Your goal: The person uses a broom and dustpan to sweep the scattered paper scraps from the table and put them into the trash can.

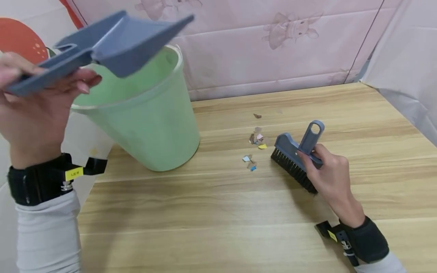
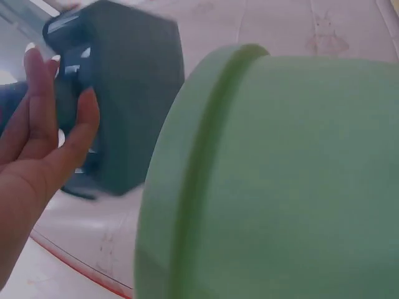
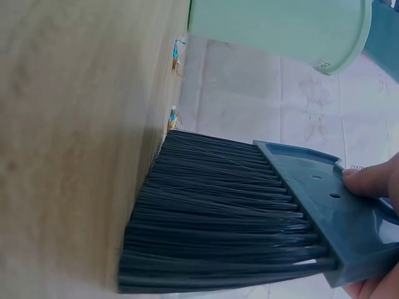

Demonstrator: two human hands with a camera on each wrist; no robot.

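The left hand (image 1: pixel 32 110) is up in the air, and its fingers and thumb are wrapped around the handle of a blue-grey dustpan (image 1: pixel 112 41). The dustpan is tipped over the open top of a green bucket (image 1: pixel 150 125), with its wide scoop end above the bucket's rim. In the left wrist view the bucket's side fills most of the picture, and the dustpan looks dark and blurry just past the fingers (image 2: pixel 37 106). The bucket stands on a wooden table (image 1: pixel 239 227), near the table's back left corner. The right hand (image 1: pixel 329 174) is low, well to the right of the bucket, and it grips a small blue-grey brush (image 1: pixel 295 159) — the fingers are curled around the brush's handle, which sticks up and has a hole in its end. The black bristles touch the table. In the right wrist view the bristles (image 3: pixel 218 218) press flat on the wood and a fingertip (image 3: pixel 371 180) rests on the brush's blue back. Between the bucket and the brush lie little paper scraps (image 1: pixel 254 146) — yellow, blue, pink and brown bits, closer to the brush than to the bucket. Behind the bucket hangs a pink cloth with bunny pictures (image 1: pixel 290 30). Both wrists wear black bands over white sleeves.
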